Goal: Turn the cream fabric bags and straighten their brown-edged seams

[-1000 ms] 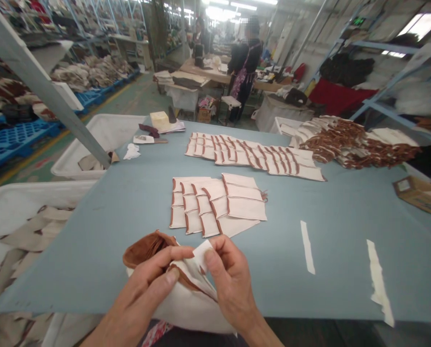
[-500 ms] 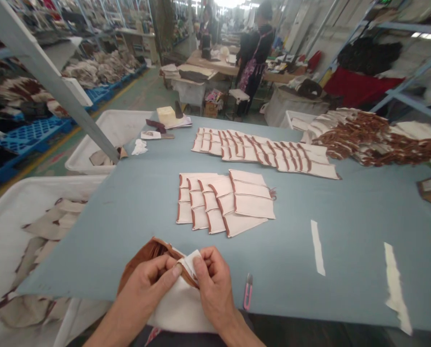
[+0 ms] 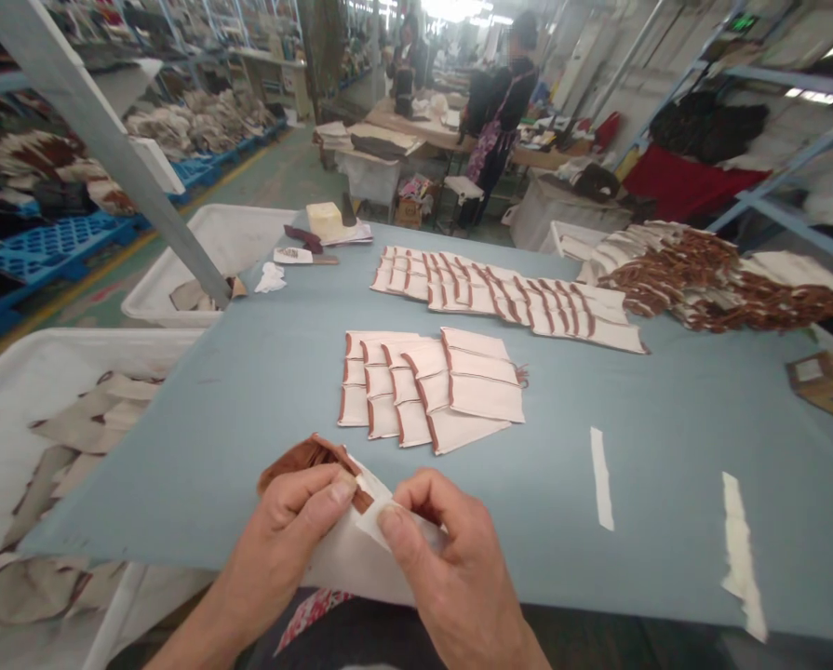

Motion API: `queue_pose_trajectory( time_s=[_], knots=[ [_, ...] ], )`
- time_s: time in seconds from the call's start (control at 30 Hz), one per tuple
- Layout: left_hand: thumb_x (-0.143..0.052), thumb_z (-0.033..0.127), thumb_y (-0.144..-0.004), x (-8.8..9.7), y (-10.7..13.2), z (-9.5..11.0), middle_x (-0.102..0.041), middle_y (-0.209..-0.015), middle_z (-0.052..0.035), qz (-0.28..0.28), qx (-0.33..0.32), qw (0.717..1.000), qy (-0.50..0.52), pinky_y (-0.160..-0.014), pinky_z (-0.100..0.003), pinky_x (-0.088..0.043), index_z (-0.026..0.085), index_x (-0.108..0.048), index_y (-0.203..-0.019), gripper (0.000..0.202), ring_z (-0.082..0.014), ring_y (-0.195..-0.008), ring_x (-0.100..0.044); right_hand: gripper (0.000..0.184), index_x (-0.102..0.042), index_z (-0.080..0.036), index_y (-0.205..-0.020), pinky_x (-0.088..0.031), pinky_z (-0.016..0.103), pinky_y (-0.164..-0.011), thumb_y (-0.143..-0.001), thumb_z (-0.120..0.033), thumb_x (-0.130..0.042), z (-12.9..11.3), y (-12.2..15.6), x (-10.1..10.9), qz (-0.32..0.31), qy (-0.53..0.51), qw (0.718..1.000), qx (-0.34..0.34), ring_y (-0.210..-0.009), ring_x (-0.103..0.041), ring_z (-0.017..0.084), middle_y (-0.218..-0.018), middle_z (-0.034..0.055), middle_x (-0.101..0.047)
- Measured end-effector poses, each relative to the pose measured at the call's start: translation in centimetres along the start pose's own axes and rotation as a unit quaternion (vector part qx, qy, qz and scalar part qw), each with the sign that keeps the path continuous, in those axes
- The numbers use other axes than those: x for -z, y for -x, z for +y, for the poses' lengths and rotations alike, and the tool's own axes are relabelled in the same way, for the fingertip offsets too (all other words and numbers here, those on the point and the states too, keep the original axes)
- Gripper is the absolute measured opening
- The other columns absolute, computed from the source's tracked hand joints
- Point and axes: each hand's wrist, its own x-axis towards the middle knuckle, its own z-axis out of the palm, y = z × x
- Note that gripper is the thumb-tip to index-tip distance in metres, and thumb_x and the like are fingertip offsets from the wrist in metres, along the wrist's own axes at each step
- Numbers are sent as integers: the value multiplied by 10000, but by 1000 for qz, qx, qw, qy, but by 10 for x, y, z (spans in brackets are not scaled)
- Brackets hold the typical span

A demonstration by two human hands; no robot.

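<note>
At the near edge of the table, my left hand (image 3: 287, 526) pinches the rim of a cream fabric piece with brown lining (image 3: 302, 456), fingers closed. My right hand (image 3: 454, 554) has thumb and fingers closed on the same piece's white edge flap (image 3: 375, 523). Between the two thumbs the rim is pulled fairly straight, and a small brown patch shows there. The lower part of the piece hangs toward my lap, partly covered by my hands. Just beyond lie several overlapping cream panels with brown edging (image 3: 486, 395).
Farther back are a long row of similar panels (image 3: 458, 296) and a heap of brown-and-cream pieces (image 3: 695, 270). Two white strips (image 3: 601, 479) lie at right, near a cardboard box (image 3: 825, 377). White bins (image 3: 60, 349) and a metal post (image 3: 129, 167) stand left. Two people work behind.
My right hand has moved right and the white flap looks drawn out wider. Both hands and the fabric shifted slightly right. The pink snips seen earlier are out of sight where my right hand is.
</note>
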Motion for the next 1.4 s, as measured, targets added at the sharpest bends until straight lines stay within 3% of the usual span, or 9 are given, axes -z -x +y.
queue_pose_trajectory(
  time_s=[0.23,0.57,0.87,1.07,1.27,1.4],
  knots=[
    [-681,705,-962,-8,-4,3,-528,-666,15,-14,-28,999,14,-517,-208,-373,164,-669,-698,602,-129,-593,-429,250,-589,-231,-738,-425,240,-625,-980,-288,-619,-14,-1,1,57,57,990,112,-664,-549,130,-741,-31,-615],
    [-641,686,-985,-7,0,3,-466,-663,29,-5,-29,999,-26,-485,-218,-359,199,-553,-672,585,-131,-578,-412,234,-575,-235,-775,-442,255,-663,-1006,-262,-610,-10,2,-9,98,105,981,128,-696,-591,138,-764,-30,-622],
    [-631,590,-1013,-7,0,6,-538,-694,7,14,-65,997,-42,-501,-219,-398,201,-586,-646,536,-150,-619,-470,208,-587,-237,-821,-449,250,-695,-1023,-194,-617,-8,3,-19,155,167,954,197,-722,-627,137,-794,-27,-652],
    [-626,530,-1000,-9,-1,12,-505,-628,28,18,-70,996,-54,-500,-226,-372,182,-664,-673,479,-134,-576,-407,223,-580,-246,-813,-437,275,-683,-1026,-198,-624,-8,1,-22,159,174,955,181,-713,-631,160,-776,-14,-662],
    [-573,461,-1023,-11,-2,14,-558,-640,10,42,-113,985,-126,-555,-226,-443,180,-619,-644,474,-150,-606,-510,257,-534,-252,-784,-414,288,-670,-1022,-226,-626,-2,-4,-26,172,185,954,162,-677,-602,159,-747,-21,-639],
    [-556,470,-1038,-9,-4,10,-597,-683,5,34,-109,988,-99,-549,-226,-464,180,-659,-707,452,-156,-613,-540,246,-519,-254,-794,-406,289,-650,-1021,-255,-616,3,-9,-28,179,196,951,156,-653,-595,156,-729,-30,-623]
  ],
)
